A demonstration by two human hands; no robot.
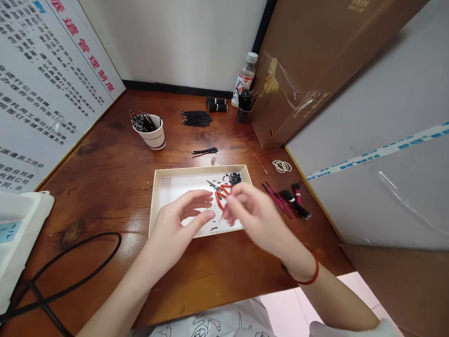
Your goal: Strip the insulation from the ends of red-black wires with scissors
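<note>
My left hand [184, 215] is above the left part of a shallow cardboard box [152, 206], its thumb and fingers apart with nothing between them. Over the right side of that box, my right hand [254, 213] has bent fingers smeared by motion. Whether anything is held there cannot be made out. Red-handled pliers or snips [219, 189] lie in the box beside the right fingertips, partly hidden by that hand. Small black scraps [233, 178] form a pile in the far right corner, and a few more are scattered over the white bottom.
Behind the box are short black wires [204, 151], a larger wire pile [195, 118] and tied bundles [217, 107]. A paper cup [154, 138] and dark cup [243, 115] hold wires. Rightward lie pink-and-black wires [278, 201], rubber bands [281, 166] and bundles [296, 203]. A cable [87, 241] loops left.
</note>
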